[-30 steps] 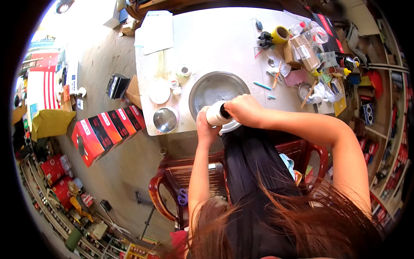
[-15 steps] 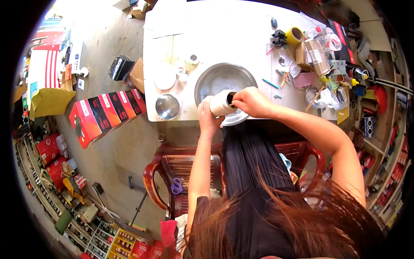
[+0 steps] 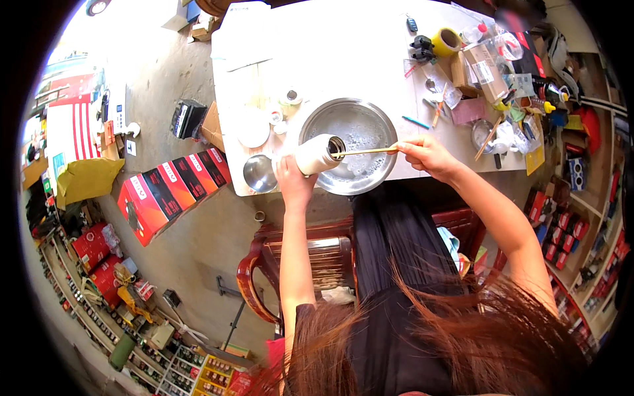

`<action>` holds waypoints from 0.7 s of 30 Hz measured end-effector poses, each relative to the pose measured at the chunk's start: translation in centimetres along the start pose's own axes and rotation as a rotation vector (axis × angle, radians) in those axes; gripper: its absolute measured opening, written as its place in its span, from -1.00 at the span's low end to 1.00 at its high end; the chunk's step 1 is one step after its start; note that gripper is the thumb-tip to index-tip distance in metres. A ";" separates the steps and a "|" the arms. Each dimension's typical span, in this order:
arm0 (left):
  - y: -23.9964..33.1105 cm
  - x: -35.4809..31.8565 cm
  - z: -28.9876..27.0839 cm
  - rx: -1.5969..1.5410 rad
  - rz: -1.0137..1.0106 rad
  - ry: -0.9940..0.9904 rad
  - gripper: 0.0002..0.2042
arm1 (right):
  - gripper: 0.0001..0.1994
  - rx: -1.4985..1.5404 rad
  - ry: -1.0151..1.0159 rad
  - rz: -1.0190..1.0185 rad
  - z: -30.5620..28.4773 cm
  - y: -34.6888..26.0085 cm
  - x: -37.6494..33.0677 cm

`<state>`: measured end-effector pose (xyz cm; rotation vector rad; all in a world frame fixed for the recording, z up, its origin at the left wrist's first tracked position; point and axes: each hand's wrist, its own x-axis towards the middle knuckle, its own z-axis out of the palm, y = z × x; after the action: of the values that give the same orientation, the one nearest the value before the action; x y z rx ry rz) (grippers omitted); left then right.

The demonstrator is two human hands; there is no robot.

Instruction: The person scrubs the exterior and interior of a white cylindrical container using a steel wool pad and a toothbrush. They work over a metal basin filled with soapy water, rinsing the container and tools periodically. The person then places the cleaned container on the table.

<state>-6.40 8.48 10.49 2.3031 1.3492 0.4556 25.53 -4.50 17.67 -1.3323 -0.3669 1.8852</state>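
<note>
My left hand (image 3: 294,183) is wrapped round a white bottle (image 3: 312,156) that looks like a thermos flask. The bottle is tilted over the near left rim of a wide steel basin (image 3: 384,119), its dark open mouth facing right. Foamy water lies in the basin. My right hand (image 3: 426,157) pinches one end of a thin wooden stick (image 3: 370,152), perhaps a chopstick or a brush handle. Its far end enters the bottle's mouth, so whatever is on that end is hidden.
Left of the basin are a small steel bowl (image 3: 259,173), a white round dish (image 3: 253,129) and a small jar (image 3: 290,98). Pens, a yellow tape roll (image 3: 447,41) and boxes crowd the table's right side. A wooden chair (image 3: 251,270) stands close below; red-black cartons (image 3: 173,191) are on the floor.
My right hand has moved right, away from the bottle's mouth, and a length of the stick now shows between them. The bottle and my left hand have shifted left. The whole view has turned slightly.
</note>
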 end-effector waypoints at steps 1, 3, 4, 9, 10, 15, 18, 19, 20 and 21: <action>-0.1 0.2 0.2 0.006 0.002 -0.037 -0.35 | -0.71 0.029 0.002 -0.003 -0.5 0.6 -0.1; -0.3 0.6 0.8 0.019 0.008 -0.112 -0.34 | -0.71 0.088 0.007 -0.010 -1.5 1.8 -0.3; -0.5 0.8 0.9 0.037 0.008 -0.127 -0.33 | -0.72 0.117 0.017 -0.009 -2.0 2.5 -0.3; -0.3 1.4 1.5 0.078 0.014 -0.238 -0.24 | -0.71 0.207 0.088 -0.005 -4.9 6.2 -1.0; -0.6 1.6 1.6 0.097 0.008 -0.248 -0.22 | -0.70 0.205 0.121 -0.010 -5.0 6.4 -1.1; -1.0 1.6 2.7 0.209 -0.017 -0.339 -0.24 | -0.68 0.222 0.281 -0.066 -8.7 9.5 -0.5; -0.6 1.5 2.2 0.277 -0.047 -0.377 -0.23 | -0.72 0.096 0.512 -0.161 -11.5 10.3 1.7; -0.5 1.5 1.9 0.308 -0.046 -0.382 -0.23 | -0.73 0.070 0.595 -0.182 -12.0 10.8 3.2; 0.0 1.5 2.2 0.329 -0.041 -0.392 -0.23 | -0.74 -0.080 0.668 -0.326 -13.3 12.1 5.1; 0.6 1.4 2.6 0.338 -0.021 -0.400 -0.23 | -0.75 -0.239 0.746 -0.464 -15.1 14.3 7.4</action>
<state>-4.05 8.97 8.61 2.4637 1.3200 -0.2533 31.76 -11.37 -2.36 -1.8101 -0.4624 0.8988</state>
